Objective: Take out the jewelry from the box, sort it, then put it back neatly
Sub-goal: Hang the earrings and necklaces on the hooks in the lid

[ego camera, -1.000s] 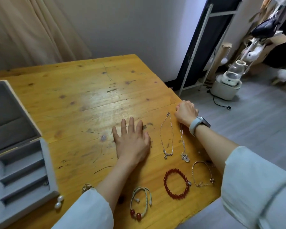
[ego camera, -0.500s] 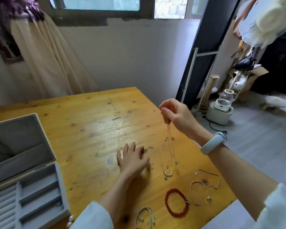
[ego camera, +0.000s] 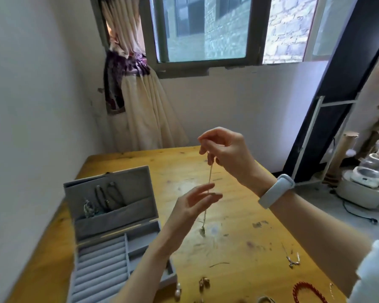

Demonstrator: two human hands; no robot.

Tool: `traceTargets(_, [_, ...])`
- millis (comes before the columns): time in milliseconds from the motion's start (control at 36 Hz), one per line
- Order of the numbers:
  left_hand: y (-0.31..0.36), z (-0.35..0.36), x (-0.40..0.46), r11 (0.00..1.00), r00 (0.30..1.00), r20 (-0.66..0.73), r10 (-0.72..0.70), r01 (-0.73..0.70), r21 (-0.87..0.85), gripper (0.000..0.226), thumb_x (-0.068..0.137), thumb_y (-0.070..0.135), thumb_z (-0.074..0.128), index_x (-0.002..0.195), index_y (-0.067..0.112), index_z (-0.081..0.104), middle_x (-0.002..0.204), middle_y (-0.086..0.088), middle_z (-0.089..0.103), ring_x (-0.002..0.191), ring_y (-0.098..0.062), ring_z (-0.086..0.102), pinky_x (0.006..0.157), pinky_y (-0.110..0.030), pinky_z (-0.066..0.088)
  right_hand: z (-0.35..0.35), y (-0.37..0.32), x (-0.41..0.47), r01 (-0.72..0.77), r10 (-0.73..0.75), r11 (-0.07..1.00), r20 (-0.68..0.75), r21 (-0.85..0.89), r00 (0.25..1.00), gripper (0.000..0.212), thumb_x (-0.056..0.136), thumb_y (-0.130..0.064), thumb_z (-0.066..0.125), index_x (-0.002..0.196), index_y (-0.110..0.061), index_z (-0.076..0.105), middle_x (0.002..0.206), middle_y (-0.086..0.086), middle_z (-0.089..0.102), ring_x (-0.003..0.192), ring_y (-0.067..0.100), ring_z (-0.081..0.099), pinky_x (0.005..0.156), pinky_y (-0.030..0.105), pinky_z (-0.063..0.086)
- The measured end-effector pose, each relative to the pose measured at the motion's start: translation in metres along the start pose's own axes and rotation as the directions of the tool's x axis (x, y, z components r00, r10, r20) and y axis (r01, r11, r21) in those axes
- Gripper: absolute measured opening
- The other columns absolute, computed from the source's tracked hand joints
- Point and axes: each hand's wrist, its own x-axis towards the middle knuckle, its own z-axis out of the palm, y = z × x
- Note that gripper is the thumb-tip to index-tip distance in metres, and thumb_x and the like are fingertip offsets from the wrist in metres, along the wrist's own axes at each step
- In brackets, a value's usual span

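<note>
Here the right hand [ego camera: 228, 154] pinches the necklace [ego camera: 208, 193], hanging straight down, pendant lowest; the left hand's [ego camera: 193, 204] spread fingers touch it.

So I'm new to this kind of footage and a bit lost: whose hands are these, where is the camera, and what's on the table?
There is no machine here. The picture comes from a wide-angle camera worn on a person's head, looking forward and down, so you see that person's own two bare hands.

The right hand, with a pale blue wristband, pinches the top of a thin silver chain necklace that hangs straight down. The left hand is open, its fingertips at the chain lower down.

Below is a yellow wooden table. On its left stands an open grey felt jewelry box with a few pieces in its lid pocket. Near the bottom edge lie a red bead bracelet, pearl earrings and other small pieces.
</note>
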Motion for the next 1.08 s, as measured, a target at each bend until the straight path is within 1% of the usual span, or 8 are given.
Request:
traceTargets(83, [-0.005, -0.011, -0.025, 0.991, 0.999, 0.022, -0.044, 0.046, -0.126, 0.039, 0.080, 0.025, 0.060, 0.116, 0.010, 0.057, 0.090, -0.007, 0.072, 0.096, -0.025, 0.066, 0.093, -0.032, 0.048, 0.020, 0.004, 0.000, -0.119, 0.125, 0.985, -0.047, 0.122, 0.991, 0.009, 0.086, -0.003, 0.057, 0.082, -0.009, 0.062, 0.065, 0.007, 0.062, 0.041, 0.015, 0.050, 0.039, 0.018, 0.033])
traceTargets(194, [-0.017, -0.028, -0.053, 0.960, 0.989, -0.084, -0.121, 0.095, -0.262, 0.024, 0.082, 0.015, 0.057, 0.101, 0.002, 0.063, 0.071, -0.009, 0.066, 0.076, -0.025, 0.067, 0.078, -0.031, 0.053, 0.040, 0.022, -0.006, -0.295, 0.321, 0.926, -0.080, 0.237, 0.944, 0.007, 0.088, -0.008, 0.056, 0.086, -0.009, 0.062, 0.068, 0.006, 0.061, 0.041, 0.011, 0.048, 0.046, 0.024, 0.034])
traceTargets(333, [-0.031, -0.055, -0.072, 0.966, 0.926, -0.296, -0.235, 0.188, -0.179, 0.014, 0.088, 0.014, 0.057, 0.097, 0.005, 0.064, 0.071, -0.008, 0.067, 0.067, -0.019, 0.063, 0.071, -0.032, 0.052, 0.056, 0.054, -0.023, -0.522, 0.585, 0.755, -0.050, 0.397, 0.809, 0.011, 0.092, -0.009, 0.050, 0.088, -0.011, 0.059, 0.068, 0.004, 0.054, 0.045, 0.011, 0.051, 0.046, 0.019, 0.038])
traceTargets(417, [-0.032, -0.073, -0.079, 0.976, 0.903, -0.370, -0.217, 0.199, -0.086, 0.012, 0.088, 0.014, 0.058, 0.095, 0.006, 0.063, 0.067, -0.003, 0.066, 0.058, -0.012, 0.059, 0.058, -0.021, 0.049, 0.060, 0.071, -0.036, -0.614, 0.717, 0.553, 0.053, 0.564, 0.695, 0.017, 0.095, -0.005, 0.041, 0.095, -0.008, 0.058, 0.066, 0.003, 0.048, 0.053, 0.013, 0.049, 0.043, 0.016, 0.040])
traceTargets(500, [-0.029, -0.092, -0.083, 0.977, 0.904, -0.381, -0.192, 0.213, 0.013, 0.008, 0.089, 0.011, 0.057, 0.089, 0.005, 0.063, 0.063, -0.002, 0.065, 0.053, -0.010, 0.054, 0.049, -0.017, 0.044, 0.064, 0.085, -0.051, -0.702, 0.747, 0.456, 0.195, 0.547, 0.636, 0.022, 0.095, -0.003, 0.037, 0.105, -0.003, 0.056, 0.064, 0.004, 0.044, 0.057, 0.015, 0.045, 0.047, 0.018, 0.041])
traceTargets(667, [-0.012, -0.115, -0.079, 0.935, 0.939, -0.305, -0.160, 0.243, 0.258, 0.012, 0.092, 0.011, 0.053, 0.083, 0.009, 0.061, 0.061, -0.001, 0.063, 0.050, -0.005, 0.052, 0.049, -0.014, 0.043, 0.069, 0.096, -0.074, -0.734, 0.618, 0.670, 0.467, 0.107, 0.632, 0.019, 0.090, -0.015, 0.053, 0.102, -0.005, 0.064, 0.070, 0.004, 0.045, 0.062, 0.013, 0.045, 0.058, 0.023, 0.040])
traceTargets(833, [0.014, -0.122, -0.068, 0.869, 0.971, -0.181, -0.154, 0.220, 0.443, 0.015, 0.095, 0.015, 0.049, 0.085, 0.011, 0.060, 0.063, -0.001, 0.059, 0.053, -0.005, 0.052, 0.057, -0.018, 0.044, 0.087, 0.087, -0.084, -0.369, 0.523, 0.851, 0.559, -0.373, 0.643, 0.020, 0.089, -0.029, 0.056, 0.096, -0.016, 0.069, 0.082, -0.002, 0.058, 0.071, 0.010, 0.047, 0.061, 0.018, 0.040])
traceTargets(1083, [0.036, -0.119, -0.054, 0.749, 0.988, -0.096, -0.119, 0.153, 0.644, 0.015, 0.094, 0.021, 0.050, 0.081, 0.020, 0.059, 0.063, 0.001, 0.058, 0.053, -0.007, 0.051, 0.060, -0.023, 0.044, 0.107, 0.086, -0.085, -0.327, 0.397, 0.918, 0.542, -0.226, 0.741, 0.012, 0.084, -0.027, 0.062, 0.096, -0.030, 0.063, 0.123, -0.009, 0.046, 0.110, 0.008, 0.048, 0.091, 0.027, 0.041])
